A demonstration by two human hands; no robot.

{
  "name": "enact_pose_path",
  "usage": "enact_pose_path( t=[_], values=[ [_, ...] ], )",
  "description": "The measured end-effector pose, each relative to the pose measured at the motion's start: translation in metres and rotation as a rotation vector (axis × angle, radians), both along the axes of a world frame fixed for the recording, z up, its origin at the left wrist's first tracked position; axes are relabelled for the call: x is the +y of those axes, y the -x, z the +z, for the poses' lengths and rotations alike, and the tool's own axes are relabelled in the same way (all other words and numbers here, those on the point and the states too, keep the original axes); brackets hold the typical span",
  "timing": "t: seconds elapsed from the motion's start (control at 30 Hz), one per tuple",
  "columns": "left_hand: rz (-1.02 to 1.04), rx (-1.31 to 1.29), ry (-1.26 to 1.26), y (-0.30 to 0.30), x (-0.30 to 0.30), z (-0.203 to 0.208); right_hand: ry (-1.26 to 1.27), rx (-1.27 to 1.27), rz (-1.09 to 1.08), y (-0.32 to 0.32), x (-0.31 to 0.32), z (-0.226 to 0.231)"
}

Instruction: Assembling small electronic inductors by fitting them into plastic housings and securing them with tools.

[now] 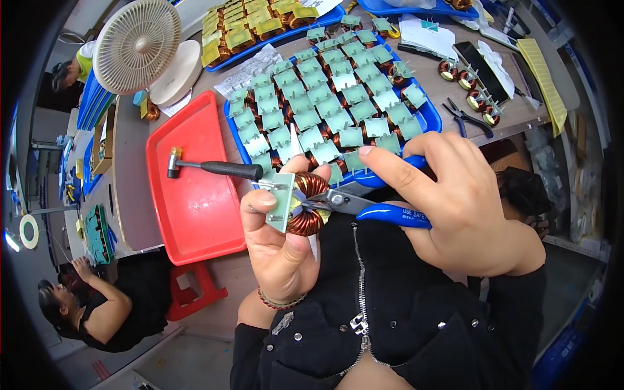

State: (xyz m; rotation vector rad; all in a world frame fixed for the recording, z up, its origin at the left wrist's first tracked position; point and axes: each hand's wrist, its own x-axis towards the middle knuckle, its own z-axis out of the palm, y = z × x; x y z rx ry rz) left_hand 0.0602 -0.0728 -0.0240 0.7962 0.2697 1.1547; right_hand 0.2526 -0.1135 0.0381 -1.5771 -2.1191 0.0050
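Note:
My left hand (279, 253) grips a toroidal coil (305, 223) wound with copper wire and fixed to a small pale green circuit board (281, 203). White strips stick out above and below the coil. My right hand (448, 201) holds blue-handled cutting pliers (393, 213), whose jaws reach the middle of the coil between its two windings. What exactly the jaws touch is too small to tell. Just beyond my hands, a blue tray (429, 120) bears many similar coils with green boards facing up.
Left of my hands, a hammer (214, 168) lies across a red tray (195, 227). Black pliers (468, 120) and several bare coils (476, 99) are at the right. Behind stand yellow-topped coils (253, 26) and a fan (138, 45). Another person (107, 302) sits at the left.

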Motion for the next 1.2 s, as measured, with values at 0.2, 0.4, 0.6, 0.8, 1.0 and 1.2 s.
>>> enact_pose_path(
  t=[0.2, 0.4, 0.6, 0.8, 1.0, 1.2],
  values=[
    [0.181, 0.056, 0.005, -0.006, -0.008, 0.006, 0.041, 0.081, 0.029, 0.004, -0.002, 0.001],
    [0.249, 0.099, -0.118, -0.006, -0.008, 0.002, 0.034, 0.070, 0.027, 0.007, -0.004, 0.003],
    [0.267, 0.112, -0.120, -0.005, -0.007, -0.002, 0.020, 0.009, 0.035, 0.007, -0.003, 0.003],
    [0.254, 0.111, -0.041, -0.007, -0.006, 0.005, 0.244, 0.352, 0.083, 0.003, -0.002, 0.006],
    [0.196, 0.095, 0.048, -0.002, -0.005, 0.006, -0.209, -0.014, 0.014, -0.002, 0.007, -0.006],
    [0.156, 0.123, 0.054, -0.004, -0.006, 0.009, -0.391, -0.172, -0.003, -0.004, 0.012, 0.007]
  ],
)
